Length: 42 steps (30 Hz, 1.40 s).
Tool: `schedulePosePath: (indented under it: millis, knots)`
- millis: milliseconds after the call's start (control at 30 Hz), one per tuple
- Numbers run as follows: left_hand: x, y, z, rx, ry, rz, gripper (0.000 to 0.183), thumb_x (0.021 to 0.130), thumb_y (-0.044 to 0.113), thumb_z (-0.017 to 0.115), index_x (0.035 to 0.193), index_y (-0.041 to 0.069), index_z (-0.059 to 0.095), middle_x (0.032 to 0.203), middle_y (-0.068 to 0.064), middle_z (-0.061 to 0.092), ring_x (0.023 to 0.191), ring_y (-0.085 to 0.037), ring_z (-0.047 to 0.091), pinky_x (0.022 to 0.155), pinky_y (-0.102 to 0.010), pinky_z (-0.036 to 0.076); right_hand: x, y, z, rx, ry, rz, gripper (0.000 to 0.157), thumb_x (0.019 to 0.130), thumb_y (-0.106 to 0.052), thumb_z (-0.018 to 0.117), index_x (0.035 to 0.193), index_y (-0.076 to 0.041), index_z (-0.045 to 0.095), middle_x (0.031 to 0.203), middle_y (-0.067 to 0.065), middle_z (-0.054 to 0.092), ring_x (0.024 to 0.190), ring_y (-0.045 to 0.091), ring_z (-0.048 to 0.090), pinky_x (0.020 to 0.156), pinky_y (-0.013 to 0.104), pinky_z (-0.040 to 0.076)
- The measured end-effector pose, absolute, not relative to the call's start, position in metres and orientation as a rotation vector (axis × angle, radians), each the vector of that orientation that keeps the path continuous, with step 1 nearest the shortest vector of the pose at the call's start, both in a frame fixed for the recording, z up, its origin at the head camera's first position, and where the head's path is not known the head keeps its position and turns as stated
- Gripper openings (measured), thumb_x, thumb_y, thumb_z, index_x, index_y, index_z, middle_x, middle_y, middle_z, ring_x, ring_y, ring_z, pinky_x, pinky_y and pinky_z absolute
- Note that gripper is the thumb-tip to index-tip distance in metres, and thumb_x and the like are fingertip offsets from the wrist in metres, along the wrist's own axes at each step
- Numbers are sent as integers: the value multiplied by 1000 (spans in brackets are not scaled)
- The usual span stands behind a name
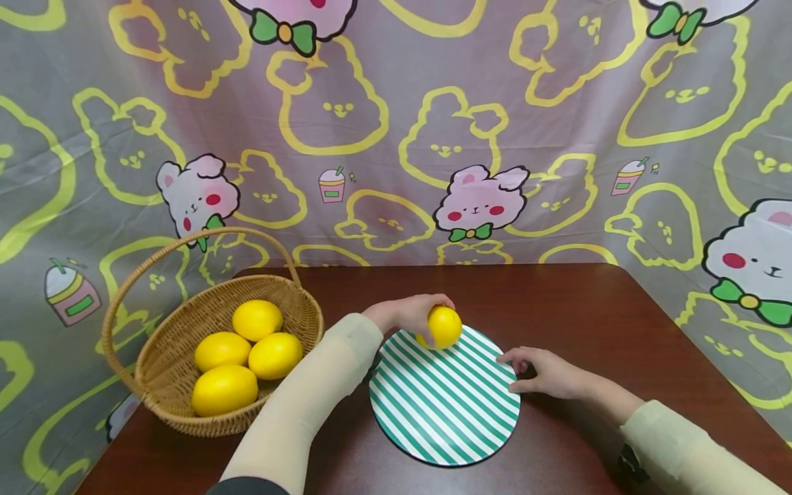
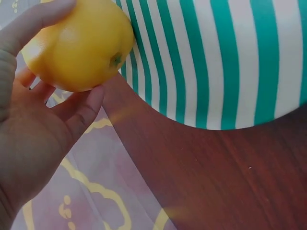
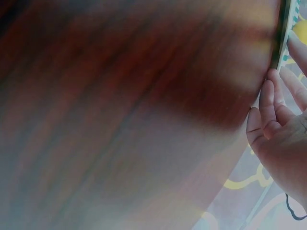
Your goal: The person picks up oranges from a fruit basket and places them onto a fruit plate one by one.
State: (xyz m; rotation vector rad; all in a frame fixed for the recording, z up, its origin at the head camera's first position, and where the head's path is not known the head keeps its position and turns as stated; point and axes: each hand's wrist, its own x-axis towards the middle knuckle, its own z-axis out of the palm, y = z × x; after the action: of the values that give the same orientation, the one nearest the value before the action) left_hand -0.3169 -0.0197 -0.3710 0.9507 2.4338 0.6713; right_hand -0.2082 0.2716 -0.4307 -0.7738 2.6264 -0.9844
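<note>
My left hand holds a yellow lemon above the far part of a round board with green and white stripes. In the left wrist view the thumb lies over the lemon and the fingers curl round its other side; a small green stem end shows on it. At the board's right edge, my right hand grips the rim with thumb and fingertips. The right wrist view shows the right hand's fingers bent at the board's dark edge.
A wicker basket with a tall handle stands on the left, with several lemons inside. The brown wooden table runs back to a patterned cloth hung behind and at both sides.
</note>
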Motion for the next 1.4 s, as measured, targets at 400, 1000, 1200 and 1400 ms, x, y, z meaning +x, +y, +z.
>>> schedulePosePath:
  millis: [400, 1000, 1200, 1400]
  knots:
    - [-324, -17, -389, 887, 2432, 856, 73, 75, 14, 84, 138, 23, 48, 127, 3, 51, 107, -20, 47, 93, -39, 42, -210, 274, -431, -774, 2649, -972, 47, 84, -24, 77, 124, -6, 60, 89, -4, 53, 85, 15, 48, 70, 26, 43]
    - [-327, -19, -390, 832, 2431, 940, 77, 77, 17, 83, 142, 19, 43, 130, -1, 50, 109, -22, 47, 96, -41, 41, -210, 274, -429, -793, 2636, -981, 47, 85, -24, 76, 125, -5, 59, 90, -2, 52, 86, 15, 48, 70, 27, 42]
    - [-327, -20, -391, 822, 2445, 939, 77, 77, 16, 83, 143, 19, 42, 132, -2, 50, 110, -21, 47, 98, -41, 40, -210, 273, -430, -790, 2629, -979, 47, 85, -25, 76, 125, -6, 59, 90, -2, 52, 86, 16, 48, 71, 27, 43]
    - [-325, -19, -391, 816, 2445, 950, 78, 77, 16, 83, 143, 19, 43, 133, -1, 50, 110, -21, 48, 99, -40, 39, -209, 273, -431, -773, 2628, -967, 47, 85, -24, 76, 125, -6, 59, 90, -3, 53, 86, 15, 48, 72, 28, 43]
